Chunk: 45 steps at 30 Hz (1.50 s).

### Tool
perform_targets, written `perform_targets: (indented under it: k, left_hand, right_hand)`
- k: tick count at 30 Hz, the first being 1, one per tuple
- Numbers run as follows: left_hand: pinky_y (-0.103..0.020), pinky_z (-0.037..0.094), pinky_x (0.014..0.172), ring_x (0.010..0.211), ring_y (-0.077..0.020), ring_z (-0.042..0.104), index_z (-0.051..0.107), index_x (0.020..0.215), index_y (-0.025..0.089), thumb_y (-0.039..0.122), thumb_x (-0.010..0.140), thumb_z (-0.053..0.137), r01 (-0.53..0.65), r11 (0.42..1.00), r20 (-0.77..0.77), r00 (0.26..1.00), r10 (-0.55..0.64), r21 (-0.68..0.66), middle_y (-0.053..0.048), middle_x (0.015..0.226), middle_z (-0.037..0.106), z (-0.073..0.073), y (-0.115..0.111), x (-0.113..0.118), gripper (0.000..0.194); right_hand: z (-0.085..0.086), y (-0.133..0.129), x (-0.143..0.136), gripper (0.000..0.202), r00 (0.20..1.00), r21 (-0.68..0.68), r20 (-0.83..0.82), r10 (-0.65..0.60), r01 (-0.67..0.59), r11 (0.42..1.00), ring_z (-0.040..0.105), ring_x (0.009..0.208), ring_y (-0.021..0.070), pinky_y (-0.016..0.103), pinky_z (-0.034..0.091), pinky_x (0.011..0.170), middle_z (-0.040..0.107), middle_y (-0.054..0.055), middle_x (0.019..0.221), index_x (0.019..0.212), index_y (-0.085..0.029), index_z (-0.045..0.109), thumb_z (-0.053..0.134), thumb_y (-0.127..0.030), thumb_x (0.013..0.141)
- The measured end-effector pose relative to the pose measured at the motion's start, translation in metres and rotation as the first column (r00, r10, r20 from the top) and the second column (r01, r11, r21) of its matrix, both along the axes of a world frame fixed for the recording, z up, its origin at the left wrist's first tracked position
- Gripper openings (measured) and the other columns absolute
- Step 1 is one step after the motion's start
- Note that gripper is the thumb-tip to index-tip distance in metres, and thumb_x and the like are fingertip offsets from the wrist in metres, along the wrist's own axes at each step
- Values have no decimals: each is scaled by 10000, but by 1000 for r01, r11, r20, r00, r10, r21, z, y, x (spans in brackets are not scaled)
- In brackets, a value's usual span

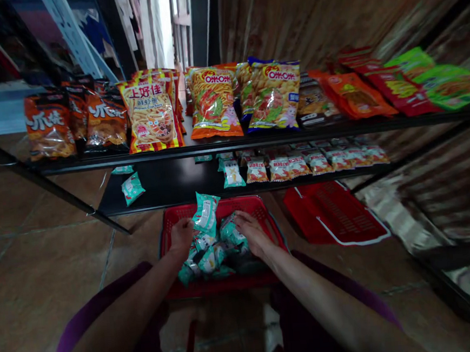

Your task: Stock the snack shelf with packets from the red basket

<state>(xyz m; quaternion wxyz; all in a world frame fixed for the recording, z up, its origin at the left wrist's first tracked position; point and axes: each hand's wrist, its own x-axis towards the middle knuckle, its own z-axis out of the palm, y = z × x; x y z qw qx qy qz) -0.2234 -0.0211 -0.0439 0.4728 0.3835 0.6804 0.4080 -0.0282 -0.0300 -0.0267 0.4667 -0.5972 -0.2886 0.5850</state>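
Narrow left grip [183, 235] on teal packet [206, 213], right grip [250, 230] on another [229, 230]

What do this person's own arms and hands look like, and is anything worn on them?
The left hand and right hand are ungloved, and both forearms are bare, with no sleeves in view. No watch or bracelet shows; the picture is too dim to rule out rings. Purple clothing covers the legs.

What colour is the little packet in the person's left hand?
The packet is teal green with a paler panel, clearest in the head view.
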Motion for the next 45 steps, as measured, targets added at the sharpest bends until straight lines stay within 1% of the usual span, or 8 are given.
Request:
perform_targets:
  k: [3, 6, 12, 17, 23, 31, 37, 45]
  left_hand:
    - [-289, 531, 702, 642, -125, 619, 597, 717, 147, 203, 685, 630, -150, 987, 382, 910, 158, -51, 0, 678, 616, 27, -16, 3, 73]
    - [-267, 530, 675, 637, -120, 621, 614, 738, 148, 227, 605, 715, -116, 986, 512, 843, 163, -124, 1, 686, 635, 39, -26, 9, 185]
    - [-258, 504, 614, 592, -122, 604, 628, 805, 152, 321, 554, 729, -26, 994, 397, 916, 65, -104, 31, 662, 612, 37, -25, 17, 319]
    - [-275, 496, 590, 580, -137, 604, 628, 759, 169, 363, 544, 721, 72, 996, 310, 949, -49, -61, 23, 705, 612, 42, -19, 10, 304]
    - [-268, 481, 574, 554, -145, 619, 636, 815, 186, 392, 570, 707, 90, 996, 254, 964, -79, -30, 12, 763, 653, 41, -22, 6, 329]
    - [-263, 490, 620, 656, -158, 635, 623, 928, 159, 457, 554, 753, 108, 992, 360, 930, -78, -65, -24, 828, 663, 43, -30, -2, 495]
    - [-253, 494, 638, 681, -154, 637, 628, 902, 173, 450, 596, 731, 143, 984, 389, 917, -93, -102, -12, 763, 668, 49, -29, -2, 425]
    - [-266, 506, 660, 677, -151, 636, 632, 868, 166, 424, 612, 715, 142, 988, 356, 927, -115, -53, -7, 768, 671, 36, -25, -7, 374]
  right_hand:
    - [12, -5, -5, 331, 992, -112, -104, -71, 59, 992, 618, 794, 139, 255, 478, 729, 659, 16, 856, 820, -225, 617, 760, -392, 573]
    - [25, -2, -11, 330, 976, -142, -216, -38, 7, 990, 623, 798, 144, 272, 492, 726, 669, 21, 882, 847, -230, 629, 760, -420, 612]
    - [36, 19, -1, 303, 953, -146, -301, 41, -89, 985, 610, 716, 131, 259, 493, 689, 676, 23, 817, 851, -217, 647, 722, -455, 679]
    - [37, 26, 12, 182, 954, -162, -301, -13, -38, 986, 588, 666, 99, 243, 493, 713, 677, -4, 784, 760, -208, 659, 755, -335, 672]
    - [40, 31, 11, 159, 942, -211, -328, -68, -3, 977, 560, 602, 76, 217, 470, 665, 666, -34, 686, 659, -200, 629, 782, -213, 617]
    - [35, 33, 4, 176, 950, -219, -288, -120, 56, 974, 505, 554, 75, 234, 457, 619, 625, -49, 648, 670, -198, 594, 760, -217, 617]
    - [33, 37, -2, 135, 952, -224, -279, -125, 62, 973, 543, 592, 95, 252, 488, 669, 627, -27, 646, 683, -208, 590, 723, -222, 666]
    - [35, 38, -8, 83, 956, -210, -267, -122, 65, 976, 576, 630, 100, 245, 486, 666, 658, -18, 709, 722, -206, 620, 698, -213, 693]
